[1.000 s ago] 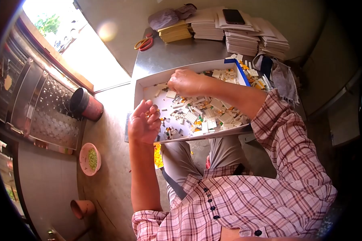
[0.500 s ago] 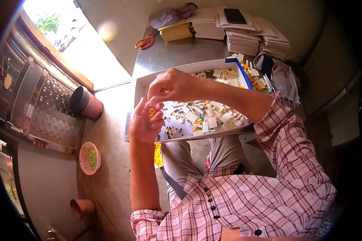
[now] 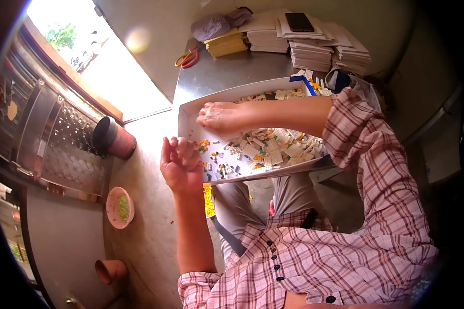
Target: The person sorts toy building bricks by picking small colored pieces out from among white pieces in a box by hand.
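Note:
A shallow white tray (image 3: 186, 114) with a blue corner holds many toy building bricks, mostly white bricks (image 3: 276, 157), with some orange bricks (image 3: 203, 144) and small grey bricks (image 3: 227, 170) near its left end. My left hand (image 3: 183, 164) is beside the tray's front left corner, palm up, fingers curled in; what lies inside them is hidden. Over the left part of the tray is my right hand (image 3: 220, 118), back upward, with fingers bent and closed. Its fingertips are partly hidden, and I cannot make out anything in them.
Paper stacks (image 3: 309, 54) with a phone (image 3: 300, 22) stand at the table's back. Red-handled scissors (image 3: 187, 57) lie back left. More bricks and a cloth (image 3: 363, 90) are right of the tray. On the floor are a dark pot (image 3: 116, 138), pink bowl (image 3: 119, 208) and brown pot (image 3: 111, 271).
My hands have moved apart. The left has turned and curled its fingers, hiding the orange bricks seen in its palm. The right has lowered toward the tray.

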Action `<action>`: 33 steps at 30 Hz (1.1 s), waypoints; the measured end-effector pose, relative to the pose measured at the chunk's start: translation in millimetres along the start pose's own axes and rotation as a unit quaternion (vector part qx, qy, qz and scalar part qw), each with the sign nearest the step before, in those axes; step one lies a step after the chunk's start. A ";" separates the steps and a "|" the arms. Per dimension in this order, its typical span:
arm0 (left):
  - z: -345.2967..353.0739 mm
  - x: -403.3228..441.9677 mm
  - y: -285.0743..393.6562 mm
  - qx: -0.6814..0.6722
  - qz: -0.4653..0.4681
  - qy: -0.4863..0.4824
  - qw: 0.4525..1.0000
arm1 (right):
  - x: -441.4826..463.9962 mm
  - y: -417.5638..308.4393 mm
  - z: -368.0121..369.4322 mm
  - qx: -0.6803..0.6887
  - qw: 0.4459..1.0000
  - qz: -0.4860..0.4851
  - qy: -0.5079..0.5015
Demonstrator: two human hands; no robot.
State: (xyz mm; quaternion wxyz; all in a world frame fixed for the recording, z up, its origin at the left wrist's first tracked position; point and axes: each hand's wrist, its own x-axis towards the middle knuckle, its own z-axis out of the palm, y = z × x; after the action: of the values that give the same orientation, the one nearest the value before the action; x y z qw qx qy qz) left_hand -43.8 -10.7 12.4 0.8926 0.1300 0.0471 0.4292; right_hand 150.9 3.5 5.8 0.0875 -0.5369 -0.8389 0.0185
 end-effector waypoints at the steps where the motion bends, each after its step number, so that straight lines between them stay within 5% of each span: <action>1: -0.1 -0.4 1.0 -0.007 0.002 -0.007 1.000 | 10.0 0.1 1.9 -0.012 1.000 -0.001 -0.009; 9: -0.2 -6.2 0.2 -0.040 0.044 -0.027 0.998 | 28.0 -25.3 10.7 -0.036 0.996 0.052 0.059; 12: 5.1 -5.9 -2.0 -0.044 0.051 -0.014 0.998 | 24.1 -18.9 -13.4 0.161 0.974 0.066 -0.146; 18: -5.6 -2.5 1.0 -0.033 0.026 -0.070 0.997 | -4.7 -28.4 -1.2 0.116 0.987 -0.100 0.055; 24: -3.4 -3.5 1.5 -0.033 0.023 -0.050 0.998 | -17.5 -19.9 -22.0 0.222 0.966 -0.052 -0.119; 33: 2.6 -4.1 3.6 -0.019 -0.030 0.003 0.999 | -22.9 -13.7 -26.8 0.169 0.985 -0.024 -0.034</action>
State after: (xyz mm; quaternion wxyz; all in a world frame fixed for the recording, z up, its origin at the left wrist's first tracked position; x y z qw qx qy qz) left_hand -48.6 -12.3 15.8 0.9074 0.1103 0.0452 0.4030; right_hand 152.5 -24.7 30.9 0.1490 -0.4927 -0.8390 0.1763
